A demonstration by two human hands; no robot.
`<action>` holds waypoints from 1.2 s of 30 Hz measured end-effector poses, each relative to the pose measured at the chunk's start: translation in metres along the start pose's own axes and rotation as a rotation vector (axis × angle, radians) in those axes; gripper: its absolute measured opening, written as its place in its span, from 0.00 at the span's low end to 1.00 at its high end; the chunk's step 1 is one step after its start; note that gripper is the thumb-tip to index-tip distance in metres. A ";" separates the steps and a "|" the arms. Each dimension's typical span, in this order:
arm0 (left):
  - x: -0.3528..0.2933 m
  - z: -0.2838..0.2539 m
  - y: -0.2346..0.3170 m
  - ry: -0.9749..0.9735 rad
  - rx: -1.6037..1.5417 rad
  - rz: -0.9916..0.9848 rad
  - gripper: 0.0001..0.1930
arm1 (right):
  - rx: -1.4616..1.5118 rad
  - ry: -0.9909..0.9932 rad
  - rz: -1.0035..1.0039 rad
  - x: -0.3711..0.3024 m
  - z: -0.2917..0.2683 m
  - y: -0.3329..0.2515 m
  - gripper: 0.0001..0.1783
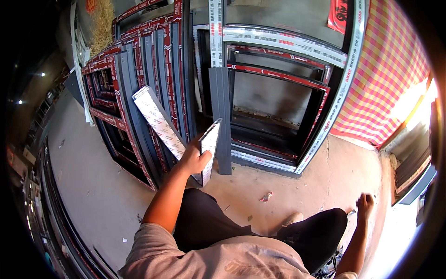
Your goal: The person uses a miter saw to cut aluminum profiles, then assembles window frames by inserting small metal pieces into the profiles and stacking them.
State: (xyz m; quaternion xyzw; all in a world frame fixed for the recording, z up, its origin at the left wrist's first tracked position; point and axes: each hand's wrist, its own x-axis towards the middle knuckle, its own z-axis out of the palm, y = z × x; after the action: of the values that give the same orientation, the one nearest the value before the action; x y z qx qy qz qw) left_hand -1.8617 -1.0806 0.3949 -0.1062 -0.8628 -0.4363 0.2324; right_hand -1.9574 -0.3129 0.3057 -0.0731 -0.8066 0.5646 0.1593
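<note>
A white-faced, dark-edged strip (212, 138) stands nearly upright in the left hand (195, 159); a similar longer strip (159, 118) tilts leftward beside it.

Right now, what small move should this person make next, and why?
Probably bring the right hand over to steady the white strip in the left hand: that hand alone grips it, while the right one is out to the side, well apart from it.

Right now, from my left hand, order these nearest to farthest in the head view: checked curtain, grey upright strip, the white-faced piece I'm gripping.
1. White-faced piece: gripped in the left hand.
2. Grey upright strip: just right of the hand.
3. Checked curtain: far right.
</note>
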 end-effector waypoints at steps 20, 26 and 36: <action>0.020 0.168 0.097 -0.394 -0.669 0.055 0.32 | 0.270 -0.813 -0.670 -0.112 0.254 -0.327 0.12; 0.023 0.172 0.114 -0.347 -0.717 0.071 0.29 | 0.318 -0.882 -0.585 -0.110 0.260 -0.309 0.11; 0.025 0.170 0.094 -0.452 -0.718 0.139 0.40 | 0.343 -0.887 -0.511 -0.111 0.269 -0.312 0.11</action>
State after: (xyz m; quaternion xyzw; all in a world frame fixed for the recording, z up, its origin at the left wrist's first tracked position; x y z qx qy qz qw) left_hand -1.8994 -0.8882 0.3866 -0.3311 -0.6763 -0.6578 0.0145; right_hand -1.9248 -0.6944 0.4940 0.3979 -0.6847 0.6082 -0.0545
